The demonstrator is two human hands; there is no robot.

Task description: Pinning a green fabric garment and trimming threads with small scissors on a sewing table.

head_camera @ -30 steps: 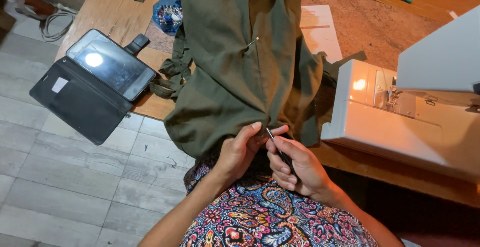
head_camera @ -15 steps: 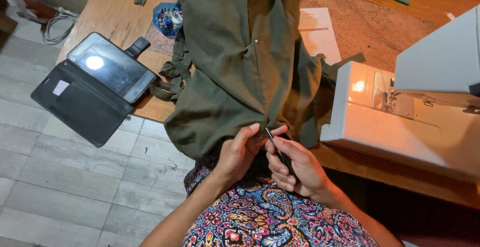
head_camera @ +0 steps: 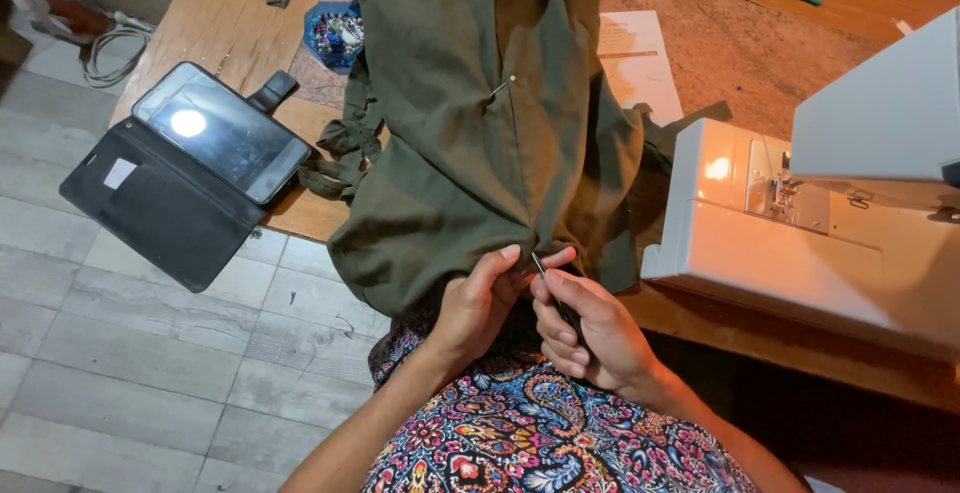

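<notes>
**Seam work on green garment at bench front edge — slip and snag risks**

Olive-green cotton garment (head_camera: 480, 143) drapes over the front edge of the wooden bench (head_camera: 190, 43), its lower hem hanging into the person's lap. Left hand (head_camera: 478, 303) is closed in a pinch on the hem fabric, thumb and forefinger tight on the fold. Right hand (head_camera: 590, 338) is curled around a thin dark metal tool (head_camera: 552, 288), probably a seam ripper, though the tip is too small to tell; its point sits at the fabric just beside the left thumb.

Risks, as judged:
- Tool tip so near the left fingertips: a slip could prick the thumb.
- Too much push could cut the cloth instead of the thread.
- A silver pin (head_camera: 502, 84) stuck mid-garment could catch a hand if the fabric is pulled.
- Black smartphone in an open wallet case (head_camera: 190, 168) overhangs the bench's front left edge; a tug on the garment could knock it to the tiled floor (head_camera: 150, 373).
- White sewing machine (head_camera: 800, 233) at the right edge has its lamp on; fabric lies against its side.

Packages, labels, signs:
- White paper sheet (head_camera: 640, 63) with an orange stripe, behind the garment, centre of bench.
- Small white rectangular label on the case's inner flap.
- Blue tub of coloured small items (head_camera: 335, 35) near the back left.
</notes>
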